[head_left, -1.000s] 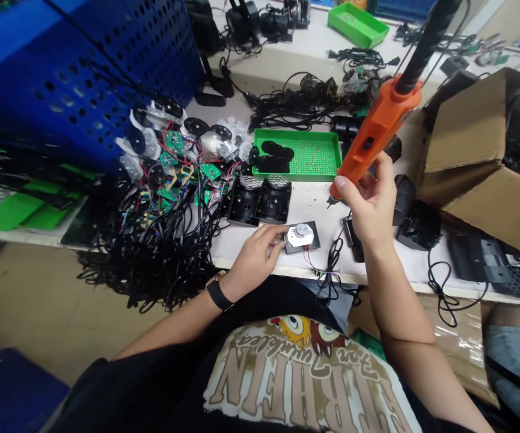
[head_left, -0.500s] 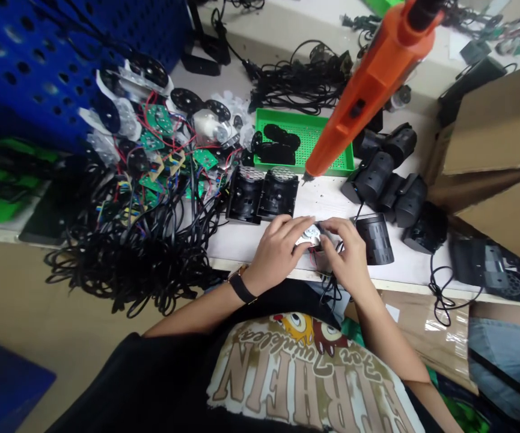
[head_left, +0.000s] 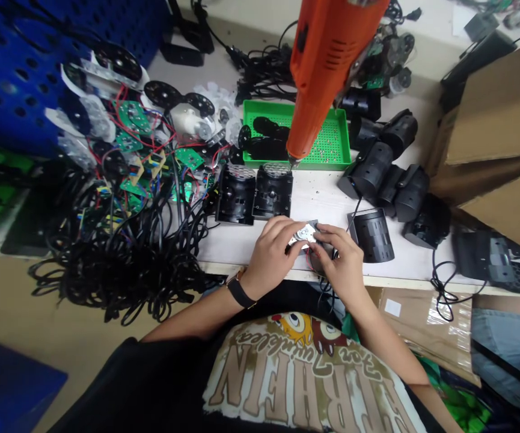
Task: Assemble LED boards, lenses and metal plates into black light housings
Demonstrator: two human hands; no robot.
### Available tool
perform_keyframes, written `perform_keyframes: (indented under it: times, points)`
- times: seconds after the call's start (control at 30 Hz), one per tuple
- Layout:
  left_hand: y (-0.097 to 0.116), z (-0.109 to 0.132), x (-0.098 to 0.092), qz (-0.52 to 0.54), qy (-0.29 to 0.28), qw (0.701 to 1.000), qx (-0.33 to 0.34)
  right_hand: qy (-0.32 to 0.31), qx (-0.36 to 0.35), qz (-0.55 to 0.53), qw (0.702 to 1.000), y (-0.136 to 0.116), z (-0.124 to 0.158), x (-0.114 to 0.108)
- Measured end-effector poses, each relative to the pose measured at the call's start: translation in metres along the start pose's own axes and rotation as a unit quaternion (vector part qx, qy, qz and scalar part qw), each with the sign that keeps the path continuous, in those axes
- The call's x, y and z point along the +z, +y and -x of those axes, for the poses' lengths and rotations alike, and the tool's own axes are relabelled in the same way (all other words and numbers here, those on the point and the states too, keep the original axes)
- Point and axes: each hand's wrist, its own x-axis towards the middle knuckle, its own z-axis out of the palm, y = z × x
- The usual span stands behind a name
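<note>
A small silver metal motor plate point(head_left: 305, 233) is being held steady over the white workbench point(head_left: 325, 195), with the left hand point(head_left: 271, 255) and right hand point(head_left: 338, 258) both gripping its edges closely, while an orange electric screwdriver point(head_left: 323, 66) is hanging above, clear of their fingers.

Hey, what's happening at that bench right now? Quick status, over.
Left hand and right hand together at the bench edge. Both on a small metal motor plate, red wires attached. Orange electric screwdriver hanging above, not touching the hands.
</note>
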Motion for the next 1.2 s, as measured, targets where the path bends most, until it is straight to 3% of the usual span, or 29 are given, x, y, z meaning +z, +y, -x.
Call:
perform_keyframes:
  times: [0.2,0.4,0.6,0.77,0.93,1.2]
  points:
    - [-0.004,-0.002,-0.004,0.028,-0.024,0.999,-0.001,0.014,-0.003,0.010,1.000,0.001,0.006,0.002]
    - [-0.013,-0.006,-0.005,0.074,-0.052,0.996,-0.020,0.010,0.046,-0.035,0.998,-0.004,0.000,0.002]
    - [-0.014,-0.005,-0.005,0.075,-0.048,0.996,-0.018,0.009,0.013,0.054,0.998,-0.017,0.026,-0.001]
    - [-0.013,-0.005,-0.004,0.074,-0.027,0.997,0.001,0.000,-0.030,0.145,0.989,-0.022,0.049,0.012]
    - [-0.013,-0.005,-0.004,0.070,-0.031,0.997,-0.004,0.007,-0.035,0.153,0.988,-0.025,0.048,0.019]
    - [-0.015,-0.003,-0.003,0.083,-0.025,0.996,-0.006,-0.005,-0.019,0.136,0.991,-0.028,0.044,0.005]
